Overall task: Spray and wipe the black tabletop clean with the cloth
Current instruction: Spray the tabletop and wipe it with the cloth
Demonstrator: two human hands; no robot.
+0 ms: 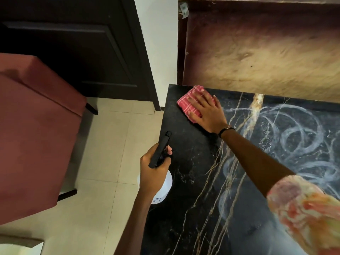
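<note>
Right hand (206, 110) flat, fingers spread, pressing cloth (189, 103) at bench (193, 181) far corner; left hand (153, 168) grip curled round spray bottle (161, 184), ready for respray.

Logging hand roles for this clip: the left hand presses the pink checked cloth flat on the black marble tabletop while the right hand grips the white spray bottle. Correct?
Hands are swapped. The head view shows the right hand pressing the pink checked cloth flat on the black marble tabletop, while the left hand grips the white spray bottle.
</note>
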